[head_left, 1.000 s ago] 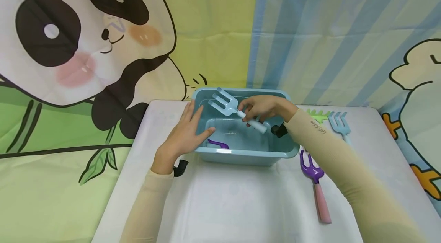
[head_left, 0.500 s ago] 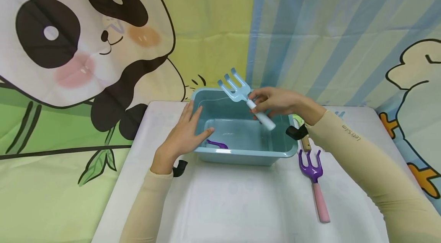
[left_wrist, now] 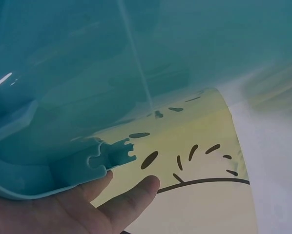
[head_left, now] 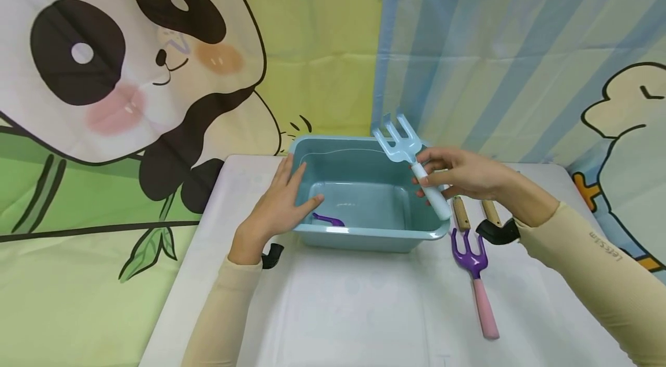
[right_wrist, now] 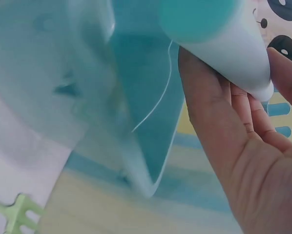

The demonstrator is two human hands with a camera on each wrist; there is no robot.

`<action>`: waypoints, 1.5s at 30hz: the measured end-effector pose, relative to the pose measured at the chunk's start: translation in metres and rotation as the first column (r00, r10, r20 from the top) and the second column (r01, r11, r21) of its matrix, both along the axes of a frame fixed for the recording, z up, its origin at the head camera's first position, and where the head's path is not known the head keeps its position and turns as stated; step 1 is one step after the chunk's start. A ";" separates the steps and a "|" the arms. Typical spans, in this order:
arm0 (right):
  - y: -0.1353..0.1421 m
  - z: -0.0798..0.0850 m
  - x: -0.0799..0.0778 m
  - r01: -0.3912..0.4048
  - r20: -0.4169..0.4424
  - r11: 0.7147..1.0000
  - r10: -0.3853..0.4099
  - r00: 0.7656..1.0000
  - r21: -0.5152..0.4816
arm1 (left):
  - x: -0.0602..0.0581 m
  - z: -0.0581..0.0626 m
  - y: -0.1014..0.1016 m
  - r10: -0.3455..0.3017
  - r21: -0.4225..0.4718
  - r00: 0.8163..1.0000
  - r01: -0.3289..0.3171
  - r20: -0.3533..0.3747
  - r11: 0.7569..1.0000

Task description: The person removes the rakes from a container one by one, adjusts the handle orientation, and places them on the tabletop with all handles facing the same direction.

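My right hand [head_left: 463, 173] grips a light blue toy garden fork [head_left: 432, 191] by its handle, tines pointing up and to the left, above the right side of a blue plastic basin [head_left: 364, 233]. In the right wrist view the pale handle [right_wrist: 229, 53] lies between thumb and fingers. My left hand [head_left: 281, 202] rests on the basin's left rim with fingers spread; the left wrist view shows its fingers [left_wrist: 131, 200] by the rim. Inside the basin, near the front left, lies a small purple piece [head_left: 329, 219], its kind unclear.
A purple fork with a pink handle [head_left: 485, 309] lies on the white table [head_left: 359, 309] right of the basin. Two wooden handles [head_left: 461, 214] show behind it, partly covered by my right arm. A green rake head [right_wrist: 20, 214] appears in the right wrist view. Printed cloth [head_left: 322, 66] hangs behind.
My right hand has lifted the light blue fork out of the basin and carried it to the right. The left hand has stayed on the left rim.
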State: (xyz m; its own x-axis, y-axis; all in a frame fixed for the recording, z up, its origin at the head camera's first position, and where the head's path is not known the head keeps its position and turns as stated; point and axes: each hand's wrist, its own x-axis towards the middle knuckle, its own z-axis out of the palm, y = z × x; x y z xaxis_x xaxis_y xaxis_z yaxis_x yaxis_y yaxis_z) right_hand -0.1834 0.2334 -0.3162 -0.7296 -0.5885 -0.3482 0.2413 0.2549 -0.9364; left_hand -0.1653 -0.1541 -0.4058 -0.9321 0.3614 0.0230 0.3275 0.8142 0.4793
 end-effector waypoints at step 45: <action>0.187 -0.177 0.139 0.323 0.414 0.920 -0.210 0.886 -0.223 | 0.000 -0.001 0.000 0.010 0.006 1.000 -0.010 -0.003 1.000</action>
